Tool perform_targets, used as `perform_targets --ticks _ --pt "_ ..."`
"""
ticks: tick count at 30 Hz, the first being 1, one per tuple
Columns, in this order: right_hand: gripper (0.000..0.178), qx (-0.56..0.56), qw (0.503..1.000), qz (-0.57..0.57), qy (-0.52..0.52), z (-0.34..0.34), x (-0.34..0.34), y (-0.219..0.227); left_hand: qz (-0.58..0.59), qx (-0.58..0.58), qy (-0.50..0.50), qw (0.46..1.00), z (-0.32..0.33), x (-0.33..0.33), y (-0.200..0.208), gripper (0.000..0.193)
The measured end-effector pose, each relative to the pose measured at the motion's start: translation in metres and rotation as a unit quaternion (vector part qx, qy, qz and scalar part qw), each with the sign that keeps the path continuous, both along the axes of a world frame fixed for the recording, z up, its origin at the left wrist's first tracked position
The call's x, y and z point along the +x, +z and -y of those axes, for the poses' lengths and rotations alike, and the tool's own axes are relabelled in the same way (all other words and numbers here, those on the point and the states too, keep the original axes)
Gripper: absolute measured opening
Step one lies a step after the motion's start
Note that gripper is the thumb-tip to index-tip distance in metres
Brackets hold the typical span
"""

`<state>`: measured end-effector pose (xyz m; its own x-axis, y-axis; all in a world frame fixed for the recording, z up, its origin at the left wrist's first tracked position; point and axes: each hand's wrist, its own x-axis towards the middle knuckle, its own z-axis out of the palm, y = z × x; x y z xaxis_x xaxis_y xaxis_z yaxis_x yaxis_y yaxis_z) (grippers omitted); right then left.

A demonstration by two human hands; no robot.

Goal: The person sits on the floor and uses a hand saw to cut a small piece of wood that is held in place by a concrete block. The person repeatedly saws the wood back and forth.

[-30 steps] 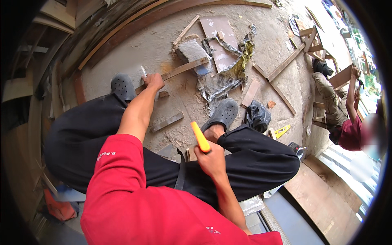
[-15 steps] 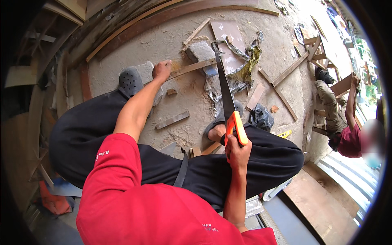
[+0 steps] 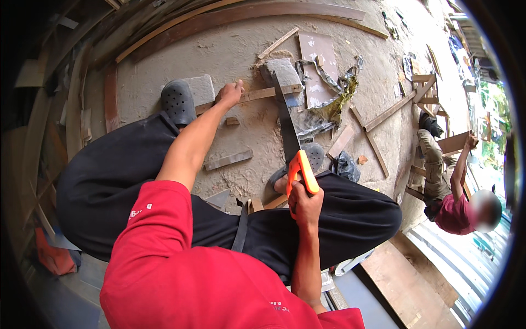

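Note:
A long wooden strip (image 3: 256,94) lies across two grey concrete blocks, the left block (image 3: 200,89) and the right block (image 3: 286,70). My left hand (image 3: 229,93) is closed on the strip between the blocks, its fingertips partly hidden. In my right hand (image 3: 307,202) is the orange handle of a handsaw (image 3: 287,123). Its dark blade points away from me and crosses the strip near the right end, beside the right block. A grey clog (image 3: 178,103) on my left foot is close to the left block.
Small wood offcuts (image 3: 229,159) and a black plastic bag (image 3: 346,167) lie on the dusty floor. A crumpled foil-like sheet (image 3: 323,118) and a brown board (image 3: 319,60) are beyond the saw. At the right, another person (image 3: 455,203) holds a board.
The saw blade has shifted left against the strip, its tip now just past the wood beside the right block. My left hand is further right along the strip. The view has shifted slightly.

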<state>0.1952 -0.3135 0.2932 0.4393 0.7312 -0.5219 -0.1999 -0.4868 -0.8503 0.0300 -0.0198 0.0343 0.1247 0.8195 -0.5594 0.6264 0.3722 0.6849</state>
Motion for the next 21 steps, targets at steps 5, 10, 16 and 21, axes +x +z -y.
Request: perform_targets --ticks 5,10,16,21 --pt "0.026 -0.034 0.991 0.102 0.079 -0.008 -0.011 -0.031 -0.183 0.181 -0.214 0.942 0.023 -0.015 0.015 0.061" --pt "0.03 -0.046 0.979 0.144 0.137 -0.044 -0.037 -0.031 -0.187 0.3 -0.319 0.879 0.028 -0.049 -0.003 0.048" --pt "0.032 -0.08 0.968 0.175 0.162 -0.065 -0.049 -0.04 -0.197 0.271 -0.312 0.889 0.022 -0.057 -0.005 0.048" --pt "0.032 -0.092 0.97 0.159 0.162 -0.067 -0.042 -0.055 -0.179 0.221 -0.301 0.91 0.018 -0.054 -0.002 0.056"
